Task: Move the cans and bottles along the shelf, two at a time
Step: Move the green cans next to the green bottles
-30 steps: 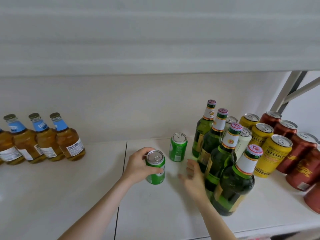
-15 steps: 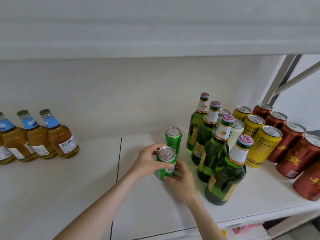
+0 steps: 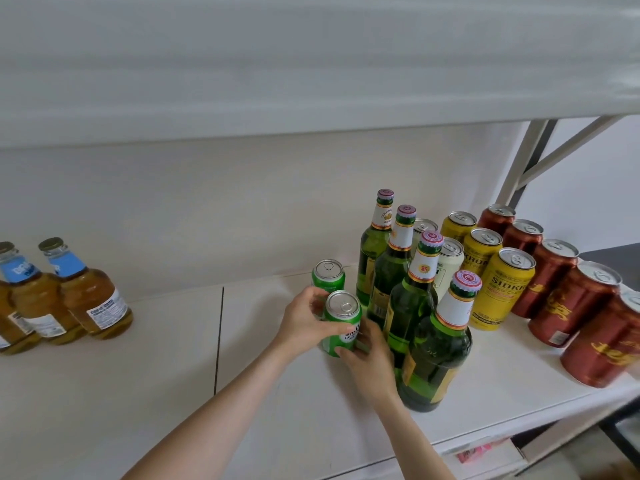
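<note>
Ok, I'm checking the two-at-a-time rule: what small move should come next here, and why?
Probably move the right hand to the rear green can: it and the left hand both hold the front green can, and neither grips the rear one.

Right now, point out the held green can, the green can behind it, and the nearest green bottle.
Held green can [image 3: 343,304]: head view, silver lid.
Rear green can [image 3: 328,268]: head view, silver lid.
Nearest green bottle [image 3: 453,307]: head view, white neck label.
</note>
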The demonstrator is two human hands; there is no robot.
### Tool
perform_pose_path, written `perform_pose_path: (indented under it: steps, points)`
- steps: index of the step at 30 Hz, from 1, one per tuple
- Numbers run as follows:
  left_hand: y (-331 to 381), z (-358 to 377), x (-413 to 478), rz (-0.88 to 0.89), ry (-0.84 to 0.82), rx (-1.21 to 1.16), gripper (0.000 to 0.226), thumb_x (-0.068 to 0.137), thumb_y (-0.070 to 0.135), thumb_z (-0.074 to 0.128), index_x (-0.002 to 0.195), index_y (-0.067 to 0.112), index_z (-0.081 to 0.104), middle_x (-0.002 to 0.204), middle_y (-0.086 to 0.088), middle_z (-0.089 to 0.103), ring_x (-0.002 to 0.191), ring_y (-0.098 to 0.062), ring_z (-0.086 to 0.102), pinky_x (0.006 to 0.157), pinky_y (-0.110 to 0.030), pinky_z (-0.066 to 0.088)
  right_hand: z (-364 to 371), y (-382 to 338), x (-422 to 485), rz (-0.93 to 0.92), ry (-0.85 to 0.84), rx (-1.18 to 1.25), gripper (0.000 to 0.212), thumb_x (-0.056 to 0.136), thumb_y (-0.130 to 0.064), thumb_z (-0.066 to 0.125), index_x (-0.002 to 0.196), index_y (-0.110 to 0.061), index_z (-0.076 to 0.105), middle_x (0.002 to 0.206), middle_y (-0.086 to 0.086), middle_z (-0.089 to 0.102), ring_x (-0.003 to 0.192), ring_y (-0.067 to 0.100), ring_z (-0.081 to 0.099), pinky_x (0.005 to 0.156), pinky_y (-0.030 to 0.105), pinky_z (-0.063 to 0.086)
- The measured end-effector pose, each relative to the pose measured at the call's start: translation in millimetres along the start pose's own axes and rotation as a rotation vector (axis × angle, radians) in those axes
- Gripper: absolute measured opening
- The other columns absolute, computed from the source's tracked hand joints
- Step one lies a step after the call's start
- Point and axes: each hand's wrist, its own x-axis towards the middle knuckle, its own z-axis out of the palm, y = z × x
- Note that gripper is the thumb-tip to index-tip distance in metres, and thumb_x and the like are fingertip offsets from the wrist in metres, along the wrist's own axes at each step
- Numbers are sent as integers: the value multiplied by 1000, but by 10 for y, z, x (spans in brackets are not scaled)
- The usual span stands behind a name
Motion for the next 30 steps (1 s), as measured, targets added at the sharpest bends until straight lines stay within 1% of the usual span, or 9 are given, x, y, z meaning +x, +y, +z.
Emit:
perform_pose_path:
  steps: [2,5,10,16,21,23,25,28,30]
  points:
    - [4,4,23,-10,11,7,66,48,29,97,102,22,60,94,14,66,83,7,61,65,-7,47,17,-11,30,-4,8,10,58,78,10,73,126,-16,52,120,2,65,108,6,63,80,15,53]
    - [9,-2,60,-25,28,6,61,48,29,97,96,25,59,90,15,65,78,10,60,63,-5,46,40,-24,77,-1,-1,32,58,78,12,70,125,-17,52,122,2,64,109,5,63,82,16,53]
    - [9,-12,119,-44,41,9,59,46,31,98,91,26,60,88,14,66,78,4,62,61,-7,47,63,-26,131,4,-9,31,57,80,11,69,124,-19,50,122,0,63,107,-1,62,83,15,53]
    - [17,-23,163,-63,31,11,57,45,31,98,87,26,60,88,12,68,79,1,64,63,-10,48,87,-7,174,6,-9,28,56,81,9,70,126,-18,50,123,1,63,111,5,61,88,18,54]
    - [42,-40,168,-75,11,27,59,45,32,97,91,25,60,92,10,69,85,-5,66,69,-17,51,83,-16,170,10,-22,10,58,82,7,70,131,-12,48,127,4,61,117,13,60,97,30,53]
    - [50,-46,158,-73,6,33,58,47,32,97,91,25,60,92,10,69,86,-6,66,70,-19,52,82,-31,161,10,-25,-10,57,82,5,71,130,-14,48,126,3,62,117,13,60,95,26,53]
    - [49,-65,143,-61,-12,35,56,51,30,96,93,24,61,94,11,68,88,-7,66,71,-18,51,68,-51,141,12,-14,-46,55,82,2,73,126,-19,49,124,0,62,116,13,60,93,22,52]
    - [-3,-168,96,-37,-49,59,51,62,30,92,105,21,65,100,8,67,95,-12,63,77,-18,48,20,-51,70,-9,14,-213,54,83,-8,74,129,-19,49,126,-1,61,118,15,57,100,36,49]
    - [-75,-293,43,-22,-45,116,44,71,32,86,109,21,66,110,2,65,102,-13,60,84,-22,46,-22,-41,-10,-24,20,-391,57,85,-16,73,135,-16,46,134,0,57,124,18,52,105,39,45]
